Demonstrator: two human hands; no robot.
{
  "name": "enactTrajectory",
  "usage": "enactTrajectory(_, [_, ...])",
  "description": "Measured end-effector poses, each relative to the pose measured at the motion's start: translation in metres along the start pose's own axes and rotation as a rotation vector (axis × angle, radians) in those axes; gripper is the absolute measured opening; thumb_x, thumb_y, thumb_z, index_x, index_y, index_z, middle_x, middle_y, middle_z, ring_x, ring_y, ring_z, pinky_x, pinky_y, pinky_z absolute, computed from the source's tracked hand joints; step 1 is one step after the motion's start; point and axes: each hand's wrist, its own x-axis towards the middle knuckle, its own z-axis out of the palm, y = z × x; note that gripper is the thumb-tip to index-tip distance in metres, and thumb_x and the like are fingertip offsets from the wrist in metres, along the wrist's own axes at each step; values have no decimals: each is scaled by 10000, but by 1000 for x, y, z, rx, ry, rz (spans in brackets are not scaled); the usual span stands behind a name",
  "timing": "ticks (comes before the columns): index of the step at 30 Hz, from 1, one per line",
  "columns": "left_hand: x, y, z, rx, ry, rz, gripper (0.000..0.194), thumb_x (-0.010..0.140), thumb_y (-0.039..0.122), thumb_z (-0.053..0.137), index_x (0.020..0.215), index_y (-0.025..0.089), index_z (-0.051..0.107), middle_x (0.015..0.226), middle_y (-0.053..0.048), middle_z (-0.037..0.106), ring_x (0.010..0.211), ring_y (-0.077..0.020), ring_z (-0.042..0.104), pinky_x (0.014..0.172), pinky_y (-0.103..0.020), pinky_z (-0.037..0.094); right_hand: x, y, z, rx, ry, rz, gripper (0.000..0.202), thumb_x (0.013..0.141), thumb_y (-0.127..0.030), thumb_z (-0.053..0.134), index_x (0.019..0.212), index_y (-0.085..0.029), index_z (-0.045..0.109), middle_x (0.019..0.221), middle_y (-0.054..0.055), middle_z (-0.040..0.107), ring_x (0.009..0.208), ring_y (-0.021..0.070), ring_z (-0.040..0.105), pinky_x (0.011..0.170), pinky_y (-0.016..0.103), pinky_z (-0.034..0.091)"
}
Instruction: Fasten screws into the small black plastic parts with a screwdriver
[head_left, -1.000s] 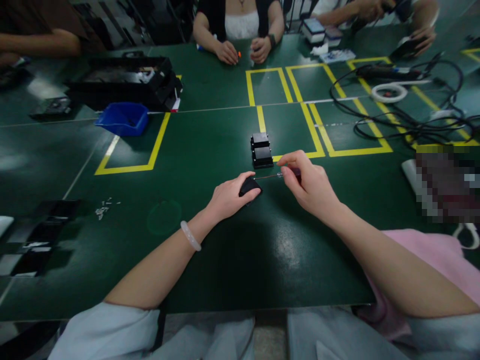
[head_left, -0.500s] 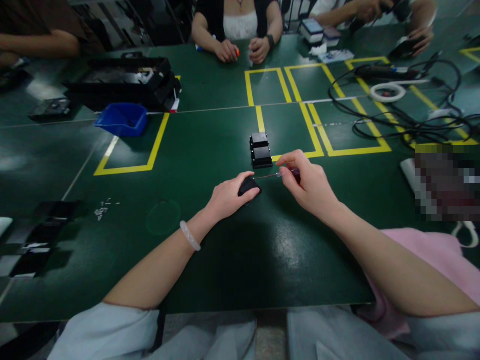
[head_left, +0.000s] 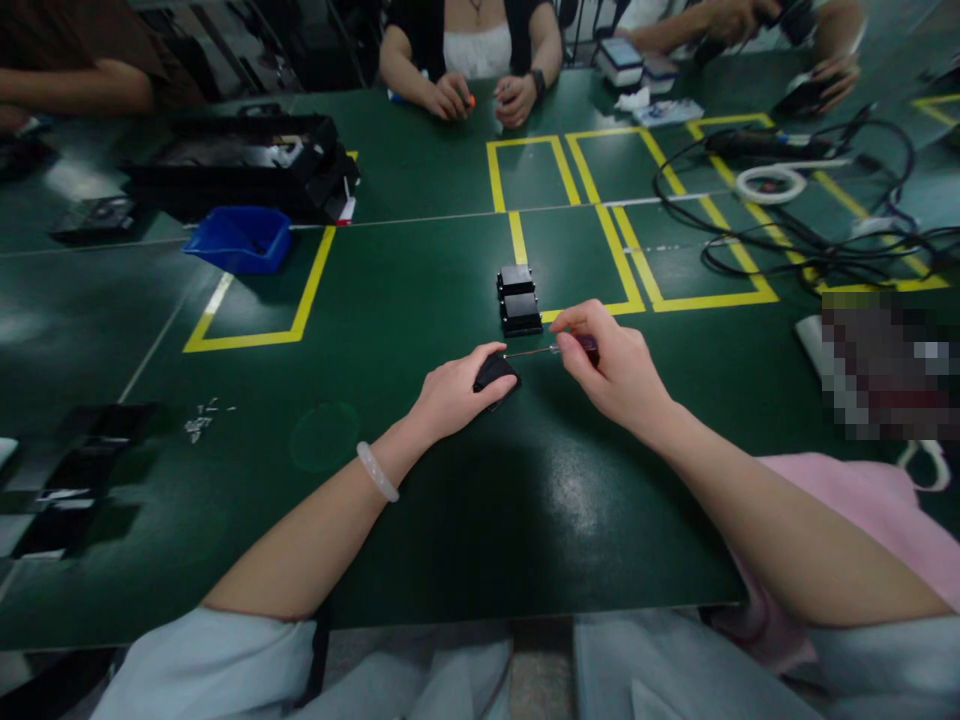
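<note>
At centre, your left hand (head_left: 459, 392) clamps a black case (head_left: 493, 372), your right hand (head_left: 613, 356) a screwdriver (head_left: 555, 349); screwing seems unfinished, loose screws (head_left: 198, 424) lying left.

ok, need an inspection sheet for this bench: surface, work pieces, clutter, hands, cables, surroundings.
Surface: green table, marked with yellow tape.
Work pieces: black piece under the left hand; two black blocks just beyond it.
Clutter: loose screw-like bits and dark flat pieces at left; blue bin farther back.
Hands: left hand steadies the black piece; right hand grips a screwdriver-like tool, shaft towards the piece; tip contact too small to tell.
Cables: black cables in loose loops at right, across tape.
Surroundings: person opposite, hands on the table; others at both far corners.
</note>
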Motion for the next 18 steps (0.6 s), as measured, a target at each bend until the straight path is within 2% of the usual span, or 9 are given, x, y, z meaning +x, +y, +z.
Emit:
enactTrajectory(5, [0,-1,0,-7,0,1,624,938,624,437,1456,281,482,1209,-81,705,1056,-308,680,890,-423,490,0,1,1,13,-3,11,113,969,-318,513,957,-222,571,706,-17,629,585,128,587,597,252,396])
enactTrajectory(10, [-1,0,-1,-9,1,7,620,940,622,432,1454,278,484,1200,-73,707,1046,-299,684,879,-408,496,0,0,0,14,23,-17,98,952,-253,499,990,-209,578,685,-30,573,550,114,547,575,244,390])
enactTrajectory(18, [0,-1,-1,-7,-3,11,633,938,637,423,1458,279,476,1228,-79,699,1074,-308,676,896,-423,494,0,-1,-1,42,0,-8,104,968,-293,495,994,-220,564,711,-23,592,578,122,567,587,251,400])
